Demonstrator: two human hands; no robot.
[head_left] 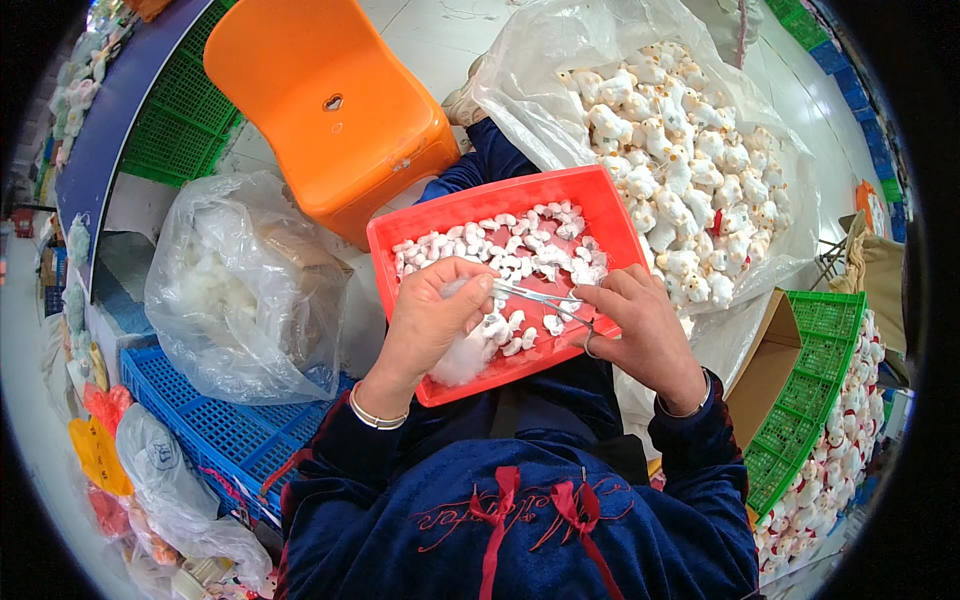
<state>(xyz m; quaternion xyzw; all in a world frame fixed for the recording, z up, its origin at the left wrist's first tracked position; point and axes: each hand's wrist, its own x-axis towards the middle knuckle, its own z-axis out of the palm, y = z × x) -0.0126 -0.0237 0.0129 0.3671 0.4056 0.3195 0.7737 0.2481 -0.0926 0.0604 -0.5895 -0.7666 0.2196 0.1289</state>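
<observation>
A shallow red tray [400, 235] rests across my lap with many small white plush pieces [515, 265] spread inside. My right hand [640, 325] is closed on metal scissor-handled forceps [545, 297], with a finger through one ring. Their tips point left to the fingertips of my left hand [432, 315]. That hand is pinched over a bit of white fluff [456, 287]; whether a plush piece is also in it cannot be made out. A larger tuft of white stuffing [462, 362] lies below it at the tray's near left corner.
A large clear bag of white plush toys [665, 150] stands ahead on the right. Left are an orange chair [320, 110], a clear bag of stuffing [215, 290] and a blue crate [250, 430]. Green crates [815, 390] and a cardboard box [765, 365] are at right.
</observation>
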